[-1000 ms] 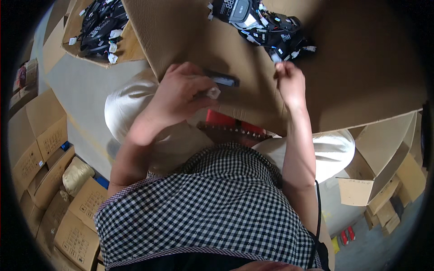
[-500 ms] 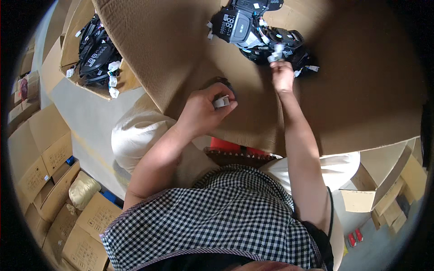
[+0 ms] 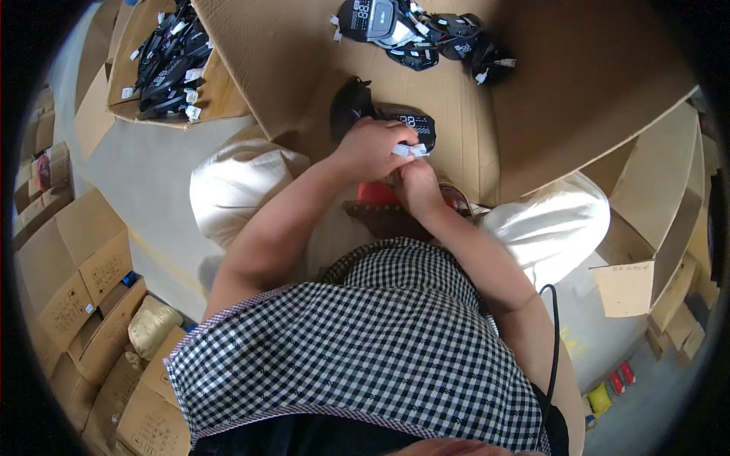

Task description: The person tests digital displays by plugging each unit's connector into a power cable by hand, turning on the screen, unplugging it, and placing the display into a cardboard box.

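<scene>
My left hand (image 3: 372,148) is closed on white connectors (image 3: 411,150). My right hand (image 3: 418,186) meets it from below, its fingers pinched on the same connectors. Just beyond the fingers lies a black display panel (image 3: 417,125) with white digit markings, partly covered by my left hand. A second black display unit (image 3: 350,108) stands at an angle to the left of it. Both are at the near side of a large cardboard box (image 3: 456,152). The wires leading to the connectors are hidden by my hands.
Several more black display units (image 3: 414,30) with wires and white connectors lie farther back in the box. At the left, another cardboard box (image 3: 220,102) holds a heap of similar units (image 3: 171,68). Cardboard boxes (image 3: 106,254) stack along the left, with an open box (image 3: 646,205) at the right.
My right hand has come back from the far pile toward me and met my left hand. Display units now lie by my hands, and the white connectors are together between the fingers.
</scene>
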### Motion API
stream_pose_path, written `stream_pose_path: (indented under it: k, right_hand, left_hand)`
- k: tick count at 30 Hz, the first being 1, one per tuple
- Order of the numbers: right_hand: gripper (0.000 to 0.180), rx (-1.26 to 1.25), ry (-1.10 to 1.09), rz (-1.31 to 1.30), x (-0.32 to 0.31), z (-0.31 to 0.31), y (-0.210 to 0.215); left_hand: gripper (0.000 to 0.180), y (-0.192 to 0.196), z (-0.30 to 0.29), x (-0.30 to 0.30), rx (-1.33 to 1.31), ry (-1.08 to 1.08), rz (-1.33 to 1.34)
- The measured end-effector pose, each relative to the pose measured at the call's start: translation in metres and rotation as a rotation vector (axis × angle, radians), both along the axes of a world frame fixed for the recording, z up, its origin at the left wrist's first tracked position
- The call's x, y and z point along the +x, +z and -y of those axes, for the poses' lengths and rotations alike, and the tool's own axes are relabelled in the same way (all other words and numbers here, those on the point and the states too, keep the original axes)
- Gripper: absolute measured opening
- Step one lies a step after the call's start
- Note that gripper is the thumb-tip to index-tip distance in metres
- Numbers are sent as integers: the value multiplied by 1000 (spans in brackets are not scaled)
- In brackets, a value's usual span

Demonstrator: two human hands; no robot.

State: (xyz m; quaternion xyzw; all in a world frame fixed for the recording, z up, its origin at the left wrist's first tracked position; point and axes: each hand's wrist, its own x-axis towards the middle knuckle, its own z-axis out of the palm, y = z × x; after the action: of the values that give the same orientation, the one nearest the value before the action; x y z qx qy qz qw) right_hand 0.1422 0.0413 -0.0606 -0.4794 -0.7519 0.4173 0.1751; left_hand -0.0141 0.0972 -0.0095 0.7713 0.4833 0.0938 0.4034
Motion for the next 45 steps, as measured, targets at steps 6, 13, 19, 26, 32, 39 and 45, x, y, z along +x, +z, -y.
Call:
stream_pose_path:
  k: [6,13,19,26,32,39,45]
  right_hand:
    - [14,-53,72,40,26,-12,52]
    - [6,219,-85,278,63,-19,98]
    - [8,480,179,422,67,-23,93]
    - [7,296,485,272,69,-10,80]
    - [10,-34,149,738,80,-87,82]
    - [22,192,-568,615,152,-218,-52]
    - [22,-322,-418,481,154,-221,-84]
  left_hand:
    - [25,3,-3,-8,-76,35,128]
    - [20,6,0,-8,-183,12,367]
    - [19,15,2,-9,-416,-40,287]
    - [28,23,14,-3,-309,-384,2]
    - [25,42,8,3,8,-196,-290]
    - [19,50,-7,4,-14,206,157]
    - [20,55,-7,3,-241,302,296]
